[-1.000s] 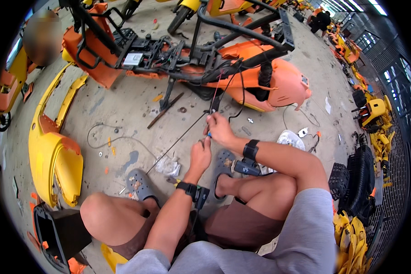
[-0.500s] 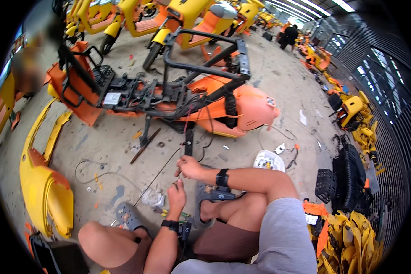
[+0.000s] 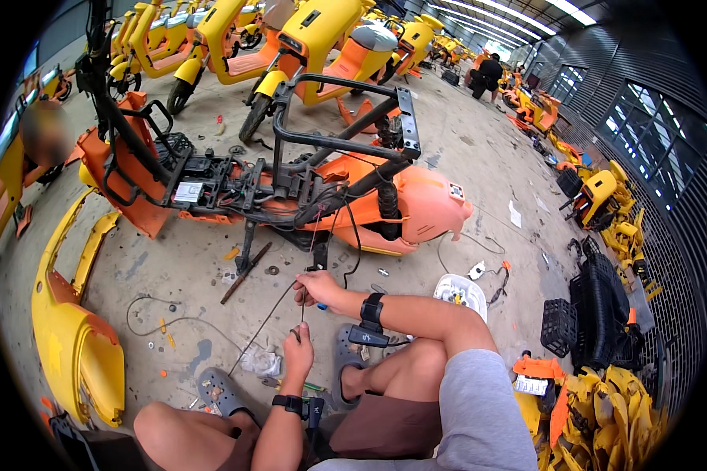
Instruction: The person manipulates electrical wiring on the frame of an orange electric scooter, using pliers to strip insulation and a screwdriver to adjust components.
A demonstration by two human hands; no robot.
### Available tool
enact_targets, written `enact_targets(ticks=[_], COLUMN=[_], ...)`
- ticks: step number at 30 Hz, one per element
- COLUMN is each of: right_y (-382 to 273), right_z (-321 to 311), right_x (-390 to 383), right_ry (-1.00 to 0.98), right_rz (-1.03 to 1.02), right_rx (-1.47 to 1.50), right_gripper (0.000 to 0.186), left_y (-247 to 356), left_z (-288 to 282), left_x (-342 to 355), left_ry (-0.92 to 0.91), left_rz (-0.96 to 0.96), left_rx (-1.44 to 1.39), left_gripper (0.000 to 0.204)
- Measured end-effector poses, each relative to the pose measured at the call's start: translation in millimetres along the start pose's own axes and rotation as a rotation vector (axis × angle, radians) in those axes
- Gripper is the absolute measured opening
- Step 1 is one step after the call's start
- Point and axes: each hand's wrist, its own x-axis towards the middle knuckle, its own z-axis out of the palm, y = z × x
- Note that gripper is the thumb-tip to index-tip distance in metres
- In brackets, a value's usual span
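Note:
My right hand [image 3: 323, 289] is closed on a thin black cable [image 3: 272, 315], just in front of the stripped scooter. Below it my left hand [image 3: 298, 355] pinches what looks like the same cable, and a short taut length shows between the two. From my right hand the cable also slants down toward my left shoe. Just beyond my right fingers is a flat black part [image 3: 320, 256], with reddish wires rising from it to the scooter frame [image 3: 287, 188]. My fingers hide exactly where the cable is gripped.
A yellow body panel [image 3: 78, 345] lies at left. A white tub [image 3: 462, 292] of small parts stands beyond my right forearm. Near my feet are a clear plastic bag [image 3: 261, 359] and a rusty bar [image 3: 246, 272]. Yellow panels [image 3: 605, 416] are heaped at right; a person [image 3: 487, 76] crouches far off.
My left hand has drawn down, away from my right hand, and cable now shows stretched between them. My right hand stays near the black part. The whole view has shifted slightly.

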Motion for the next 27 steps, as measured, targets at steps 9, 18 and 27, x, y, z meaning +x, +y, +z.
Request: enact_targets(ticks=[9, 18, 27], right_y=[14.0, 9.7, 5.7], right_z=[-5.8, -9.1, -11.7], right_x=[-1.1, -2.7, -0.3], right_ry=[-0.062, -0.076, -0.052], right_rz=[-0.013, -0.018, -0.015], right_rx=[0.06, 0.1, 0.021], right_gripper=[0.038, 0.051, 0.056], left_y=[-10.3, -14.0, -13.6], left_z=[-0.5, -0.4, -1.0], left_x=[7.7, 9.2, 9.9], left_ry=[-0.057, -0.053, -0.111], left_rz=[-0.022, -0.023, -0.065], left_rx=[0.021, -0.013, -0.057], left_gripper=[0.041, 0.042, 0.045])
